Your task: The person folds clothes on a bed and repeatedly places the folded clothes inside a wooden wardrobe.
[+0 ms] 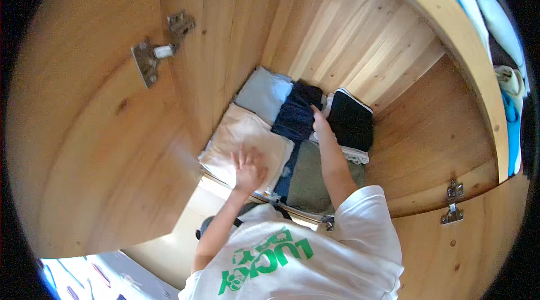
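Observation:
My left hand point(249, 170) is spread over a stack of folded cream cloth point(242, 133), palm down and blurred. Whether it presses on the cloth or hovers just above is unclear. My right hand point(319, 120) touches the right edge of a folded navy garment point(297, 112); its fingers are partly hidden between that garment and a folded black one point(351, 120). Behind the cream stack lies a folded light grey-blue garment point(261, 91). Olive-green folded cloth point(310, 177) sits below my right forearm, and a strip of dark blue fabric point(288, 173) runs between it and the cream stack.
The clothes lie inside a wooden cabinet with a plank back point(337, 34). Its left door point(93, 131) stands open on a metal hinge point(157, 51); another hinge point(452, 203) joins the right door point(455, 253). More clothes point(512, 101) show beyond the curved-looking frame edge point(472, 72).

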Available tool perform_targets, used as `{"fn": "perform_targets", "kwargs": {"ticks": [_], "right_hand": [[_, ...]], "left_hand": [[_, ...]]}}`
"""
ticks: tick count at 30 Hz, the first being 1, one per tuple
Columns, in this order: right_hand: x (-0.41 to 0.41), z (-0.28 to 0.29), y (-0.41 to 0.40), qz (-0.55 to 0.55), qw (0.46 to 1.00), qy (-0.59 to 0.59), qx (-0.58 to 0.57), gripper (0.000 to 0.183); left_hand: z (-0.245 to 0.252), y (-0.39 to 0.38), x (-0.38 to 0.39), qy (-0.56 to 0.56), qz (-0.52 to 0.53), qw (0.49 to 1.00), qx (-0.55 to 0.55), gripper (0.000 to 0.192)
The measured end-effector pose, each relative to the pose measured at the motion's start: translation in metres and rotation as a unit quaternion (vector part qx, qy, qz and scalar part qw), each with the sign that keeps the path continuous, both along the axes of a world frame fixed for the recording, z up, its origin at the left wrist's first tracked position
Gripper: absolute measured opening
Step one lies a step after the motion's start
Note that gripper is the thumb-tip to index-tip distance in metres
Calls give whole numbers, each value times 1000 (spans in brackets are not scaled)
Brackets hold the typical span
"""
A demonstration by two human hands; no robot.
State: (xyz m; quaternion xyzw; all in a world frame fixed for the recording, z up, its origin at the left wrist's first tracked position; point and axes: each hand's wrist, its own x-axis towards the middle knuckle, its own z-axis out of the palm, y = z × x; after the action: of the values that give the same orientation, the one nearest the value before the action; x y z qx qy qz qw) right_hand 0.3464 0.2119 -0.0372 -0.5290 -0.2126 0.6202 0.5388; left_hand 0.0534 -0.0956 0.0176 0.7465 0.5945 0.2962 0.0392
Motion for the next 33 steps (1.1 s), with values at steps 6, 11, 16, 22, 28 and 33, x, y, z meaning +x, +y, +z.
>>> {"fn": "perform_targets", "kwargs": {"ticks": [6,11,16,22,28,33], "right_hand": [[-41,-27,-3,-126,887,-435,91,56],[-30,27,-32,-28,877,-451,163,52],[-83,62,-58,-16,696,-717,-32,48],[-70,100,-48,149,513,-845,-16,50],[-95,122,-17,290,295,-910,36,53],[-73,36,12,513,389,-712,279,70]], "left_hand": [[-7,-7,-14,66,79,990,-96,53],[8,-8,-1,71,85,986,-126,52],[-5,-8,-6,96,114,984,-101,50],[-4,-9,-4,73,132,986,-78,49],[-9,-10,-3,71,134,983,-106,50],[-8,-26,-4,70,162,978,-115,48]]}}
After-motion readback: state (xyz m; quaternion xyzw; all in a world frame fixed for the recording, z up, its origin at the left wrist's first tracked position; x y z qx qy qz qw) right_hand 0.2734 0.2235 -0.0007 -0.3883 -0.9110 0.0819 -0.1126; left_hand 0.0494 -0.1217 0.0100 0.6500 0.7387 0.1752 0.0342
